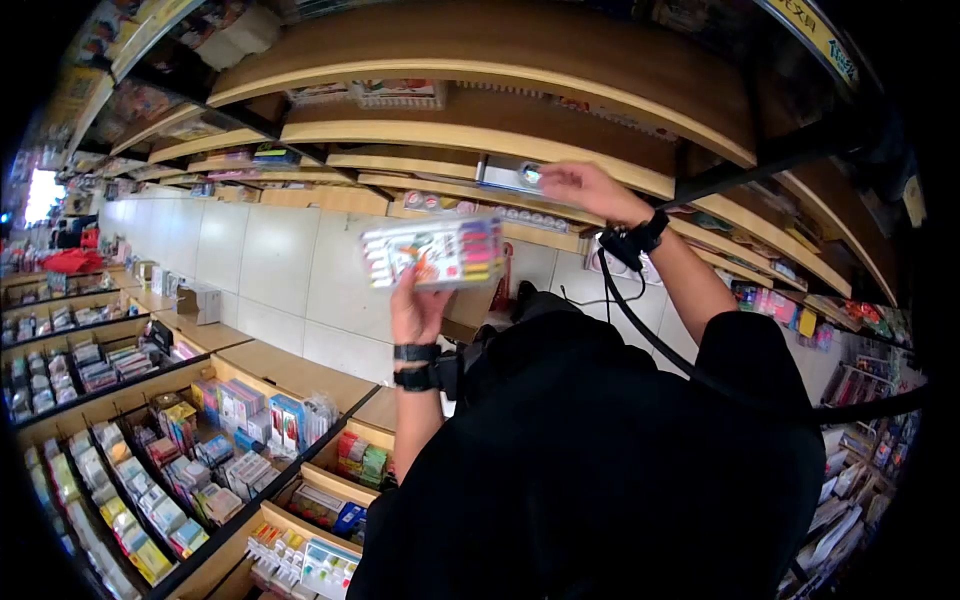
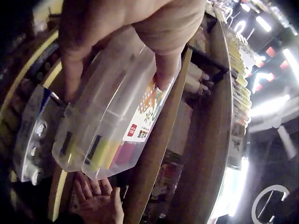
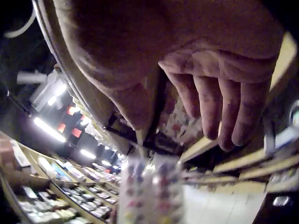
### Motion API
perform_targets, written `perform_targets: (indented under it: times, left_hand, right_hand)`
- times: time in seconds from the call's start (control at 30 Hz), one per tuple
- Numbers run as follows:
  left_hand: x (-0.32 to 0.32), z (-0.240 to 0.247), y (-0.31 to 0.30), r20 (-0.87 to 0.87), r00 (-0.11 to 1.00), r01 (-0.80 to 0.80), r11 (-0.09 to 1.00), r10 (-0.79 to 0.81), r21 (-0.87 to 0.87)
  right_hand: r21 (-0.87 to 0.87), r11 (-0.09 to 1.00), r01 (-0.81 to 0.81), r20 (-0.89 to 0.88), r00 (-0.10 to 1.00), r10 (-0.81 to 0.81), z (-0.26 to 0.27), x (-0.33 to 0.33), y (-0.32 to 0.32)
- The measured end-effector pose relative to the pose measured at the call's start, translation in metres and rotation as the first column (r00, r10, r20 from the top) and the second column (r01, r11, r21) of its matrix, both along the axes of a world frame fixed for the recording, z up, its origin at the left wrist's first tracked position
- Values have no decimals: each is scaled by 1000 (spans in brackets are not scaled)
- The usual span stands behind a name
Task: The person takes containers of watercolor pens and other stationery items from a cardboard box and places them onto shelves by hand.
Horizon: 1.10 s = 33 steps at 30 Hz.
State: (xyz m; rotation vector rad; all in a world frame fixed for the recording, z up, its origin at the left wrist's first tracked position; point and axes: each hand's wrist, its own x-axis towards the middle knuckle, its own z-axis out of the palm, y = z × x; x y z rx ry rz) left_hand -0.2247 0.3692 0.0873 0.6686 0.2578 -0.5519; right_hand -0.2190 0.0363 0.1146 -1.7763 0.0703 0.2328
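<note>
A clear plastic case (image 1: 452, 250) with a printed label and coloured contents is gripped by the left hand (image 1: 418, 318), thumb and fingers set on opposite faces, well apart from the right hand (image 1: 597, 192). It is judged light, with a stiff but thin shell that could be slippery and could crack if squeezed; a broad hold across both faces near the middle would suit it. By the right hand, nothing is held; its fingers are extended near the wooden shelf (image 1: 560, 143). Beyond the left hand, small goods are displayed in compartments (image 1: 222, 372).
</note>
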Motion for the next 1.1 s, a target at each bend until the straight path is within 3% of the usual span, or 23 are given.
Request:
perform_targets:
  times: [0.03,0.1,0.3,0.37,0.43,0.5,0.57,0.63,0.67,0.7,0.73,0.77,0.87,0.93,0.97,1.03,1.1]
  left_hand:
    - [3,4,-12,6,1000,-30,999,30,-13]
    - [9,13,-34,66,997,-43,997,47,-57]
    - [8,10,-51,66,994,-88,996,88,-8]
    - [6,10,-55,57,994,-91,996,91,2]
    - [4,10,-63,69,987,-144,988,147,-51]
    - [1,10,-68,88,983,-156,987,159,-46]
    - [0,11,-74,114,978,-168,985,172,-44]
    - [-6,9,-75,65,981,-183,982,185,-43]
    - [-10,5,-76,253,959,-149,986,126,75]
    - [-12,3,-69,258,958,-148,986,125,74]
    - [-15,5,-58,180,980,-53,985,82,-163]
    - [-12,13,-48,119,993,32,917,18,-398]
    - [1,25,-14,154,980,147,978,-123,-151]
    - [4,38,-14,213,935,270,958,-285,97]
    - [6,36,-16,210,936,267,959,-282,96]
    - [9,37,-21,342,704,570,782,-623,251]
    - [1,47,-24,302,634,724,683,-712,91]
  right_hand:
    - [211,976,-63,-117,989,89,1,-1,15]
    - [356,929,-100,-196,964,179,5,-8,36]
    - [321,943,86,-181,983,-28,12,-29,59]
    - [365,914,175,-195,975,-109,9,-33,60]
    - [367,921,131,-111,989,-97,-1,-35,61]
    - [414,880,233,-144,971,-189,-1,-39,70]
    - [437,865,246,-161,968,-194,-1,-36,69]
    - [619,740,261,-332,942,-54,2,-34,65]
    - [624,745,237,-310,950,-42,13,-35,63]
    - [625,745,234,-305,952,-43,16,-33,58]
    - [636,740,220,-302,953,-23,17,-32,50]
    - [647,735,204,-295,956,-6,20,-29,41]
    - [546,838,-9,-196,971,138,40,-16,13]
    - [358,916,-183,-133,961,244,58,-5,6]
    - [359,915,-185,-136,959,247,63,1,6]
    - [199,854,-480,-175,840,513,80,12,13]
    - [198,821,-535,-182,803,567,89,17,24]
